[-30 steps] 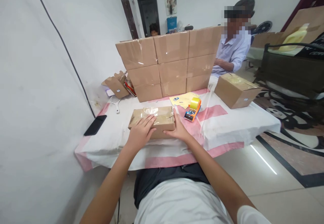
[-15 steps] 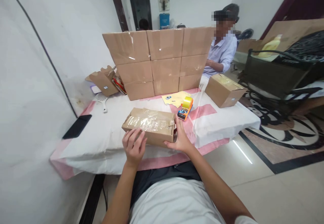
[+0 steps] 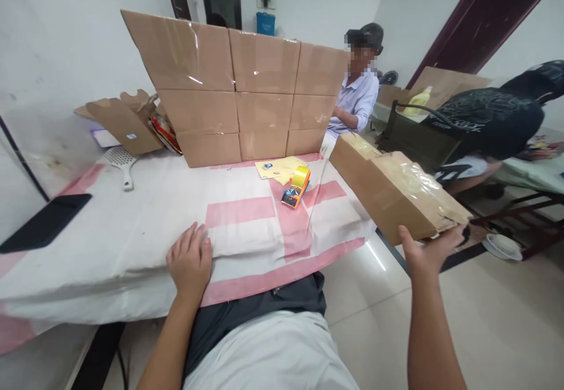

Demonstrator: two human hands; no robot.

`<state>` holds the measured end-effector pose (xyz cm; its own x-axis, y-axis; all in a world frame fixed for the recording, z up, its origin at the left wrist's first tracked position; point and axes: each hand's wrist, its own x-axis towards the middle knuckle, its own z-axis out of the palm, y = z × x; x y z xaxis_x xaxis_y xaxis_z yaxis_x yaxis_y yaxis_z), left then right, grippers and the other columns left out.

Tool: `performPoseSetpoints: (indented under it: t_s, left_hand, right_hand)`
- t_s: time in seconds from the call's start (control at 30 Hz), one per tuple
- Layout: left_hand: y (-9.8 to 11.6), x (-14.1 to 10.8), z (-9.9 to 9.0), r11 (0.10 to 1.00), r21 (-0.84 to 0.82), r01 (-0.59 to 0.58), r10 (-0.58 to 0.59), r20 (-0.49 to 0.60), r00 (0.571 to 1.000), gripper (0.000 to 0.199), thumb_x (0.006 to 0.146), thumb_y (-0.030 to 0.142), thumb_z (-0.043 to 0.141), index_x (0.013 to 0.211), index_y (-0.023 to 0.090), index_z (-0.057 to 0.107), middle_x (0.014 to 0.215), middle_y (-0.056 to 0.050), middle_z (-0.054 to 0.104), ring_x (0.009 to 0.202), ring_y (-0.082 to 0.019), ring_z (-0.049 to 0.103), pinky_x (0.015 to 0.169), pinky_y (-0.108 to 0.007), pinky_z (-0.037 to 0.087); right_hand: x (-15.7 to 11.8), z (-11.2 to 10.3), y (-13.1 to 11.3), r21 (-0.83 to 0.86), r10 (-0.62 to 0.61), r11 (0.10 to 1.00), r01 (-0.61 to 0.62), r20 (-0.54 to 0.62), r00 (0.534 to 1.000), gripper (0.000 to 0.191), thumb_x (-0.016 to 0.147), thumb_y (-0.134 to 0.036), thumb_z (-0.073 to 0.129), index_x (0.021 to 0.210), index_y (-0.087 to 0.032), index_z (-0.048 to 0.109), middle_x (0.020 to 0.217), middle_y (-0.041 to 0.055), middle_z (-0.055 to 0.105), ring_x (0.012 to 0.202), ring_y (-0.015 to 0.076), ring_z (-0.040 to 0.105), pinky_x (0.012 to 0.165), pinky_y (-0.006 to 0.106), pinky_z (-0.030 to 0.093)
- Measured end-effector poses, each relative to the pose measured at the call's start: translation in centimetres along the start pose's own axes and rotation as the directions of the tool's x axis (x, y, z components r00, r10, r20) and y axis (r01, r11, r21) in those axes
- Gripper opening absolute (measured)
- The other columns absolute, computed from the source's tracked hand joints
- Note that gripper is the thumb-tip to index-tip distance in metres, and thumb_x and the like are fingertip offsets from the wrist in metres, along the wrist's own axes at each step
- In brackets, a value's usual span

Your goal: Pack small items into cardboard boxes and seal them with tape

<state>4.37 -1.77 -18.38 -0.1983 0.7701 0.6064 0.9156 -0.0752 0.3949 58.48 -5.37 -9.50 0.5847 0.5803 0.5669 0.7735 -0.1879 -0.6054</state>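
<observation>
Brown cardboard box: the elongated carton lies beyond the table's right edge, held at its near end; clear tape covers the top, and the near-end edges look rough.
Right hand: closed on the box's near end, thumb against the long side facing the table, fingers across the end. This grip probably steadies the length from one end; contact underneath is hidden.
Second box: at the table's right end, directly behind the held box in this view. Whether the two touch cannot be told.
Left hand: empty, fingers loosely open, palm down on the cloth near the front edge, apparently as a light brace while the right arm reaches out.
Tablecloth: white with pink bands, draped over the front edge, likely to protect the work surface.
Tape dispenser: orange and blue with a yellow roll, beside the yellow sheet, placed within easy reach of either hand.
Carton wall: three rows of three boxes, upright at the rear, presumably set back to free the front area.
Phone: flat at the left, apart from both hands.
White perforated tool: between the phone and the carton wall, handle toward the front.
Person in light shirt: behind the table's right end.
</observation>
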Motion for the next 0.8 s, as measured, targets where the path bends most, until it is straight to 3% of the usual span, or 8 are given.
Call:
performPoseSetpoints:
  t_s: [0.1,0.23,0.37,0.47,0.53,0.63,0.7,0.8]
  left_hand:
    - [0.3,0.0,0.0,1.000,-0.001,0.005,-0.005,0.003,1.000,0.040,0.102,0.033,0.042,0.135,0.024,0.062,0.141,-0.011,0.063,0.127,-0.032,0.055,0.107,-0.051,0.035]
    - [0.4,0.1,-0.1,1.000,0.000,0.012,-0.012,0.007,1.000,0.038,0.101,0.033,0.042,0.128,0.022,0.067,0.137,-0.011,0.066,0.124,-0.032,0.057,0.106,-0.049,0.035]
    - [0.3,0.1,0.0,1.000,0.015,0.014,-0.014,0.010,1.000,0.036,0.101,0.033,0.043,0.124,0.022,0.069,0.134,-0.011,0.068,0.123,-0.032,0.058,0.105,-0.050,0.036]
    - [0.4,0.1,-0.1,0.999,0.040,0.006,-0.008,0.028,1.000,0.035,0.100,0.032,0.044,0.125,0.024,0.068,0.135,-0.010,0.068,0.124,-0.032,0.058,0.104,-0.051,0.037]
    - [0.6,0.2,-0.3,0.998,0.069,-0.009,0.005,0.056,0.998,0.036,0.100,0.032,0.044,0.127,0.025,0.067,0.137,-0.010,0.066,0.124,-0.033,0.058,0.104,-0.052,0.038]
    - [0.9,0.4,-0.8,0.994,0.108,-0.026,0.014,0.115,0.993,0.036,0.100,0.031,0.045,0.129,0.024,0.065,0.137,-0.011,0.066,0.123,-0.034,0.058,0.101,-0.054,0.040]
    - [0.8,0.6,-1.1,0.993,0.112,-0.028,0.011,0.148,0.989,0.034,0.100,0.030,0.046,0.127,0.025,0.066,0.136,-0.010,0.066,0.121,-0.034,0.059,0.099,-0.054,0.042]
    - [-0.4,1.9,-1.6,0.998,0.066,-0.020,0.007,0.191,0.982,0.028,0.098,0.030,0.049,0.120,0.028,0.067,0.129,-0.008,0.069,0.118,-0.031,0.062,0.096,-0.051,0.045]
  right_hand:
    - [3.0,1.9,2.2,-0.089,0.073,0.994,-0.068,0.054,0.996,0.141,0.065,-0.069,0.071,0.159,0.002,-0.007,0.160,0.0344,0.013,0.152,0.0484,0.014,0.121,0.056,0.025]
    - [7.2,7.2,2.3,-0.134,0.126,0.986,-0.100,0.204,0.971,0.151,0.061,-0.072,0.070,0.151,0.017,-0.011,0.154,0.0436,0.012,0.148,0.0539,0.015,0.120,0.058,0.023]
    - [11.3,12.5,-0.6,-0.187,0.107,0.980,-0.062,0.240,0.965,0.143,0.070,-0.068,0.070,0.148,0.020,-0.011,0.153,0.0469,0.011,0.147,0.0524,0.018,0.119,0.053,0.025]
    - [13.9,15.9,-3.4,-0.224,0.161,0.969,-0.102,0.263,0.951,0.138,0.074,-0.059,0.073,0.151,0.017,-0.013,0.151,0.0458,0.018,0.139,0.0499,0.035,0.114,0.050,0.033]
    - [15.2,17.8,-4.8,-0.251,0.210,0.958,-0.137,0.295,0.932,0.140,0.073,-0.057,0.075,0.152,0.014,-0.016,0.150,0.0452,0.020,0.134,0.0470,0.043,0.110,0.048,0.038]
    - [15.7,19.8,-5.7,-0.321,0.244,0.940,-0.114,0.399,0.884,0.148,0.067,-0.063,0.079,0.155,0.007,-0.019,0.151,0.0432,0.021,0.135,0.0480,0.042,0.107,0.050,0.039]
    - [14.7,20.7,-5.4,-0.371,0.213,0.928,-0.040,0.440,0.872,0.144,0.066,-0.066,0.078,0.160,-0.002,-0.009,0.153,0.0389,0.028,0.137,0.0519,0.039,0.106,0.059,0.037]
    - [12.5,21.3,-4.4,-0.372,0.046,0.923,0.097,0.356,0.933,0.099,0.082,-0.068,0.054,0.158,-0.008,0.032,0.143,0.0319,0.047,0.134,0.0513,0.044,0.104,0.068,0.034]
